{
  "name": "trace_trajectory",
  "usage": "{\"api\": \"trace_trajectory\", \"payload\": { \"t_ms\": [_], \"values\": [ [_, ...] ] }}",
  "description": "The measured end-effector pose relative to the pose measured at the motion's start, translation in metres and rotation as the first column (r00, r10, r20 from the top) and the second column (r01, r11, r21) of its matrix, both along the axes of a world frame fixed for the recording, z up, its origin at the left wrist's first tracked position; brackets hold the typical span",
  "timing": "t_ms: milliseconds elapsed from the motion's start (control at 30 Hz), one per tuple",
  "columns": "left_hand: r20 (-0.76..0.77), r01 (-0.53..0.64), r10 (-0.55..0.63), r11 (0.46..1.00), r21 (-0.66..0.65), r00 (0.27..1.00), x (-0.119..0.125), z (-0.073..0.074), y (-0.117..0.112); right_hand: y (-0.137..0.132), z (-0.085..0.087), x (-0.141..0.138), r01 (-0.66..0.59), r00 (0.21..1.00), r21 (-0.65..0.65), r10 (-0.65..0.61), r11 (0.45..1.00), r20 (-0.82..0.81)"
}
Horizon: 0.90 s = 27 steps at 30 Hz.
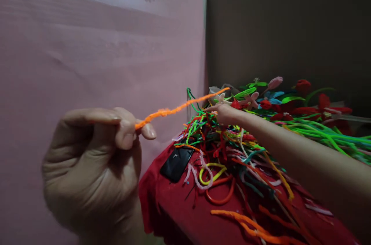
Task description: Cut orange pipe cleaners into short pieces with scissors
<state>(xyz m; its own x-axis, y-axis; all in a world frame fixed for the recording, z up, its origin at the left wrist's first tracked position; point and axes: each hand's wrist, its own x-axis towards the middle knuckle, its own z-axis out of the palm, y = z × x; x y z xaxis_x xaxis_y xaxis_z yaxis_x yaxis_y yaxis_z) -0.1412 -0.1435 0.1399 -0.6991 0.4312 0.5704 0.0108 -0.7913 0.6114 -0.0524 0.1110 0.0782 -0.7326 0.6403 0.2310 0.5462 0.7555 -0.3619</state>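
My left hand (pixel 98 167) is closed in a pinch, thumb and fingers gripping the near end of an orange pipe cleaner (pixel 176 109). The fuzzy stem slants up to the right, slightly bent, its far tip in the air. My right hand (pixel 224 114) reaches in from the right over a heap of coloured pipe cleaners (pixel 203 125). Its visible fingers stretch to the left, and nothing is plainly held in them. Part of that hand blends with the heap. Close beyond it is a white pipe-cleaner flower (pixel 222 98).
A red cloth (pixel 179 206) covers the table. On it lie a black phone (pixel 176 164), a yellow loop (pixel 205 175), a red-orange ring (pixel 222 198) and loose orange pipe cleaners (pixel 243 220). Finished flowers (pixel 275 82) with green stems lie at the back right. A pink wall (pixel 101 63) rises at left.
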Motion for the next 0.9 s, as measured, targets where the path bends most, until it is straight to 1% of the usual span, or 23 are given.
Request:
{"api": "trace_trajectory", "payload": {
  "t_ms": [67, 100, 133, 167, 200, 233, 267, 300, 333, 400, 433, 500, 600, 667, 700, 767, 800, 833, 867, 900],
  "values": [
    [-0.130, -0.044, 0.047, 0.999, 0.025, 0.990, 0.011, 0.001, 0.006, -0.011, 0.013, 0.023, 0.023, 0.994, -0.036, -0.027, 0.999, -0.107],
    [-0.183, -0.029, 0.032, 0.999, 0.021, 0.983, 0.015, 0.002, 0.010, -0.020, 0.018, 0.035, -0.020, 0.983, -0.078, 0.006, 0.997, -0.183],
    [-0.201, 0.021, -0.020, 1.000, 0.006, 0.979, 0.019, 0.001, 0.013, -0.031, 0.021, 0.047, -0.190, 0.915, -0.267, 0.072, 0.945, -0.397],
    [-0.201, 0.083, -0.083, 0.997, -0.007, 0.976, 0.022, 0.000, 0.016, -0.043, 0.023, 0.057, -0.394, 0.824, -0.419, 0.112, 0.818, -0.556],
    [-0.188, 0.145, -0.147, 0.989, -0.023, 0.971, 0.025, -0.002, 0.020, -0.056, 0.023, 0.068, -0.527, 0.732, -0.493, 0.075, 0.692, -0.678],
    [-0.164, 0.202, -0.205, 0.979, -0.039, 0.965, 0.027, -0.005, 0.024, -0.068, 0.023, 0.077, -0.609, 0.647, -0.516, 0.000, 0.602, -0.763],
    [-0.134, 0.254, -0.261, 0.965, -0.069, 0.956, 0.030, -0.009, 0.029, -0.078, 0.022, 0.085, -0.651, 0.579, -0.526, -0.089, 0.547, -0.810],
    [-0.096, 0.305, -0.315, 0.947, -0.102, 0.944, 0.033, -0.013, 0.034, -0.087, 0.021, 0.093, -0.674, 0.515, -0.520, -0.170, 0.525, -0.840],
    [-0.060, 0.359, -0.369, 0.923, -0.138, 0.927, 0.036, -0.018, 0.040, -0.093, 0.020, 0.101, -0.672, 0.462, -0.518, -0.246, 0.529, -0.852],
    [0.020, 0.461, -0.466, 0.868, -0.184, 0.885, 0.043, -0.028, 0.052, -0.100, 0.018, 0.118, -0.631, 0.384, -0.540, -0.381, 0.557, -0.841],
    [0.065, 0.512, -0.510, 0.838, -0.190, 0.858, 0.046, -0.032, 0.058, -0.101, 0.018, 0.126, -0.609, 0.349, -0.557, -0.440, 0.565, -0.828],
    [0.168, 0.594, -0.571, 0.788, -0.162, 0.803, 0.051, -0.036, 0.071, -0.102, 0.017, 0.142, -0.593, 0.277, -0.581, -0.536, 0.557, -0.797],
    [0.358, 0.659, -0.596, 0.748, -0.079, 0.719, 0.060, -0.036, 0.089, -0.106, 0.014, 0.162, -0.625, 0.185, -0.576, -0.617, 0.527, -0.765],
    [0.469, 0.686, -0.592, 0.726, -0.041, 0.655, 0.067, -0.033, 0.098, -0.109, 0.012, 0.170, -0.635, 0.125, -0.564, -0.649, 0.529, -0.750],
    [0.500, 0.701, -0.596, 0.712, -0.033, 0.628, 0.073, -0.033, 0.102, -0.111, 0.010, 0.174, -0.634, 0.092, -0.558, -0.665, 0.535, -0.741],
    [0.510, 0.736, -0.616, 0.675, -0.052, 0.600, 0.086, -0.037, 0.106, -0.112, 0.008, 0.180, -0.627, 0.019, -0.552, -0.698, 0.550, -0.716],
    [0.493, 0.778, -0.648, 0.620, -0.099, 0.580, 0.094, -0.041, 0.107, -0.113, 0.007, 0.183, -0.625, -0.018, -0.547, -0.711, 0.557, -0.703],
    [0.470, 0.795, -0.665, 0.587, -0.153, 0.581, 0.103, -0.045, 0.107, -0.113, 0.006, 0.186, -0.626, -0.051, -0.540, -0.721, 0.563, -0.691],
    [0.414, 0.793, -0.685, 0.579, -0.190, 0.600, 0.112, -0.050, 0.107, -0.114, 0.004, 0.189, -0.626, -0.078, -0.536, -0.730, 0.566, -0.679],
    [0.344, 0.801, -0.724, 0.552, -0.233, 0.599, 0.121, -0.054, 0.106, -0.115, 0.003, 0.191, -0.627, -0.093, -0.537, -0.738, 0.564, -0.668]
  ]
}}
